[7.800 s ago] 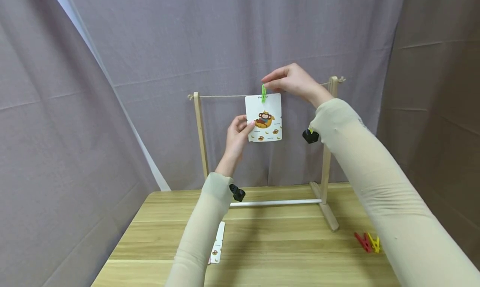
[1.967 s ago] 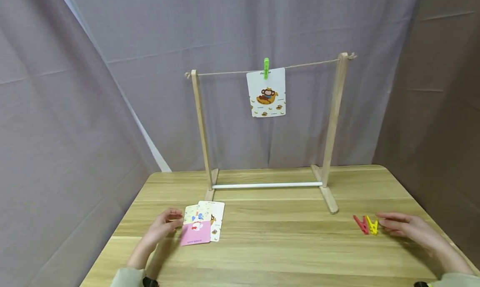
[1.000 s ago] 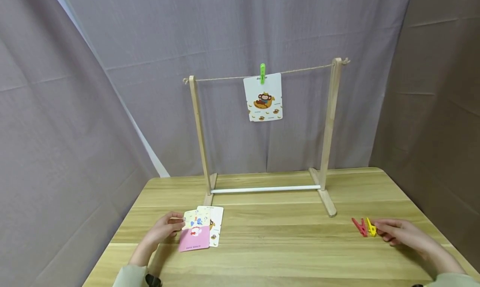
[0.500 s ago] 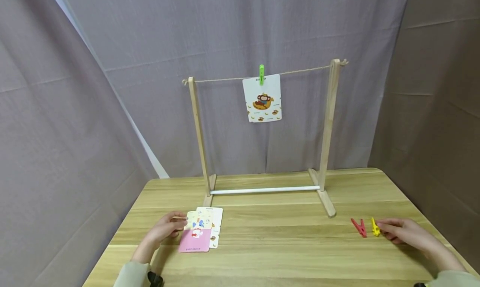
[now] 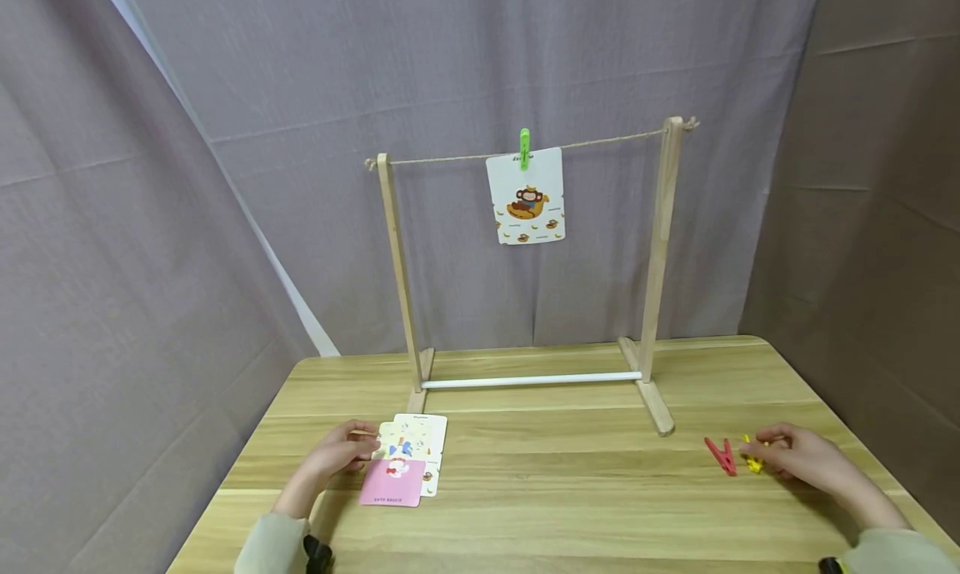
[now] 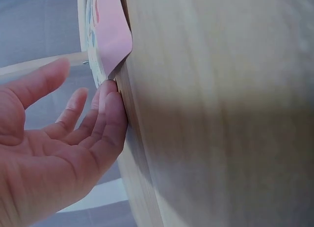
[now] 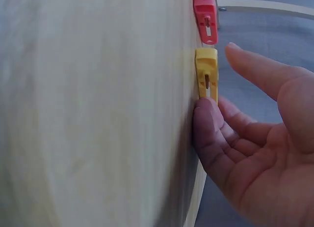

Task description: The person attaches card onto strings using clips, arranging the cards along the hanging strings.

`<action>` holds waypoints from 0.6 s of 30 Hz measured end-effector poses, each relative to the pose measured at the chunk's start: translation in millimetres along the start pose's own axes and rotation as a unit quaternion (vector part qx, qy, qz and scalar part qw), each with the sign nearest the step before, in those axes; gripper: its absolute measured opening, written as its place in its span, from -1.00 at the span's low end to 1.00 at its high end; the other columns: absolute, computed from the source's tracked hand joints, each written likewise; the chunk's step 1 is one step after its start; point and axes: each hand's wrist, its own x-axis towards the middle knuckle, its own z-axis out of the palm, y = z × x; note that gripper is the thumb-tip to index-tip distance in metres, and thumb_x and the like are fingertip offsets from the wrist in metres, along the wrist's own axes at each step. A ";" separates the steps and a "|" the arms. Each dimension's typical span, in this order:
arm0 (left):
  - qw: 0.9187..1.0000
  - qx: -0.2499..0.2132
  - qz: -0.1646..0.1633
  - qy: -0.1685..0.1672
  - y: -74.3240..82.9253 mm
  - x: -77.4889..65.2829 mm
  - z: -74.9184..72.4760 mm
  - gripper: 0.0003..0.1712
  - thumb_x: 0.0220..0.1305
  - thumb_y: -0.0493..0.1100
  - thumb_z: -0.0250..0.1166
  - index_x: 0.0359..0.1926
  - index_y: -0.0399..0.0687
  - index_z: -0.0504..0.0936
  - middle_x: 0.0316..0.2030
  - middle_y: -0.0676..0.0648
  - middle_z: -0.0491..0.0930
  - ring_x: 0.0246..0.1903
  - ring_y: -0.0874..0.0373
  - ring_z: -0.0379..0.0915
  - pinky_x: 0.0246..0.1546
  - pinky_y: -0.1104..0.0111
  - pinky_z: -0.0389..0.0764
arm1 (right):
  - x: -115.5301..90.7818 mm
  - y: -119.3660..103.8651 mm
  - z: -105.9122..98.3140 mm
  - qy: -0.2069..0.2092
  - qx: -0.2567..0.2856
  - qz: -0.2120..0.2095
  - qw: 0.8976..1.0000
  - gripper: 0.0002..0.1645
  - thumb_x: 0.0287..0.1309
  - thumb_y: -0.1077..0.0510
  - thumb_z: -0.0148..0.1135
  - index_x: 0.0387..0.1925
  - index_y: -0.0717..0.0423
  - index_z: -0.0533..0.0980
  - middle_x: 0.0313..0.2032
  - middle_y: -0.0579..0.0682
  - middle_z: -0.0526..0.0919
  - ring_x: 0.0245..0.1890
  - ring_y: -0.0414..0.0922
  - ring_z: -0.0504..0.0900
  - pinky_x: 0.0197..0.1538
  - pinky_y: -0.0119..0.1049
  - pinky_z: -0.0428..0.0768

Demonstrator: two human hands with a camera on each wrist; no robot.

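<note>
My left hand (image 5: 341,456) is at the left edge of a pink and pale-yellow card (image 5: 392,484) on the table. In the left wrist view its fingertips are right at the card's corner and its thumb is raised apart. That card overlaps a white monkey card (image 5: 432,457). My right hand (image 5: 798,459) reaches over a yellow clothespin (image 5: 753,466); in the right wrist view the fingertips meet one end of the yellow clothespin (image 7: 207,70), with the thumb spread away. Just left of it lies a red clothespin (image 5: 722,457).
A wooden frame (image 5: 657,249) with a twine line (image 5: 622,139) stands at the back of the table (image 5: 555,507). From the twine hangs another monkey card (image 5: 528,216), held by a green clothespin (image 5: 524,151). Grey curtains (image 5: 450,57) surround the table.
Both hands have come down from the twine, leaving the monkey card clipped there. Lately the pink card has slid slightly right, and the yellow clothespin has shifted away from the red one.
</note>
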 end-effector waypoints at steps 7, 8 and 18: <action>1.000 0.017 -0.005 0.014 3.2 3.9 3.3 -0.53 0.26 -0.36 0.34 0.13 -0.45 0.42 -0.12 -0.23 0.59 -0.36 0.15 0.47 -0.41 0.43 0.52 | 4.8 -2.8 0.4 0.006 -0.028 0.006 1.000 0.00 0.33 -0.24 0.23 0.18 0.70 0.28 -0.31 0.02 0.61 -0.37 -0.11 0.56 -0.30 -0.25 0.51; 1.000 0.019 -0.007 0.016 3.7 4.5 3.6 -0.53 0.25 -0.36 0.34 0.12 -0.45 0.42 -0.12 -0.23 0.59 -0.37 0.15 0.47 -0.42 0.43 0.51 | 5.4 -3.6 0.5 0.006 -0.029 0.006 1.000 0.01 0.32 -0.24 0.23 0.18 0.71 0.29 -0.30 0.02 0.62 -0.37 -0.11 0.56 -0.29 -0.25 0.52; 0.999 0.030 -0.028 0.031 5.7 8.0 6.5 -0.56 0.21 -0.35 0.37 0.07 -0.38 0.45 -0.21 -0.14 0.58 -0.48 0.17 0.41 -0.48 0.42 0.45 | 9.9 -7.5 6.6 0.019 -0.042 0.005 0.999 -0.05 0.23 -0.23 0.33 0.08 0.67 0.39 -0.30 0.05 0.64 -0.38 -0.12 0.55 -0.28 -0.22 0.53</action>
